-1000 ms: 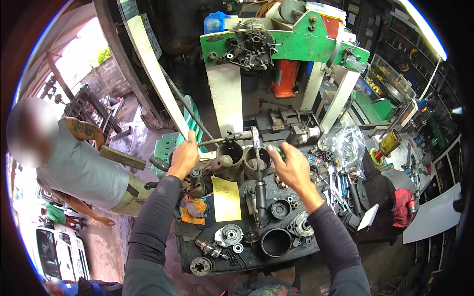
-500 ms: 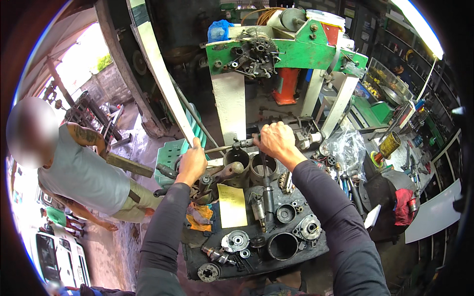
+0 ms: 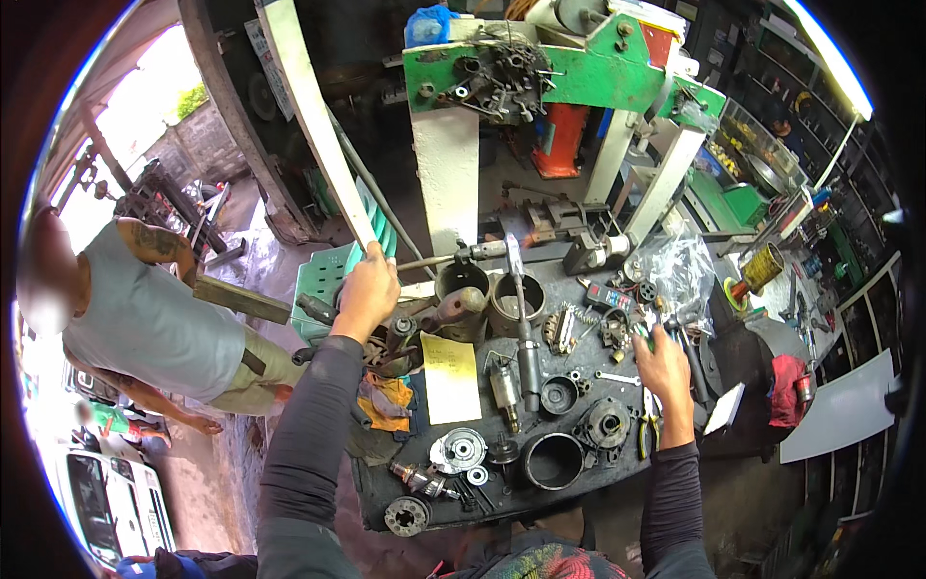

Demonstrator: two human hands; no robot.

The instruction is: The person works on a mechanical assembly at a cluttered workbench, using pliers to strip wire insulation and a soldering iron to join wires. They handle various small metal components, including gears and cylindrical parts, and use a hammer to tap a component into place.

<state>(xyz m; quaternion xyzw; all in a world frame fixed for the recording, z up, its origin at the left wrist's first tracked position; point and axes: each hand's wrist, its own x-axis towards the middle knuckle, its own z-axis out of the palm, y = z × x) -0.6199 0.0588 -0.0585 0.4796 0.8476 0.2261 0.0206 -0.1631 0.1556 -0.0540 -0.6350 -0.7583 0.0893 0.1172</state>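
Across the cluttered table [image 3: 374, 489], the right hand [image 3: 666, 363] had gone from the rod's [image 3: 424, 262] far end to loose tools [image 3: 698, 372], its grip unclear; only the left hand [image 3: 369, 292] stayed wrapped around the rod, near open cylinders [image 3: 504, 333].

Daylight at left is burned out to white; glare is cast by the lamp [image 3: 832, 58] at upper right. Edges are bowed.

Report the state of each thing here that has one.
Left hand: closed around a rod.
Right hand: fingers curled, grip unclear.
Yellow paper: unfolded.
Orange cloth: crumpled.
Red cloth: crumpled.
Light tube: lit.
Blue bag: bunched up.
Metal cylinder: open on top.
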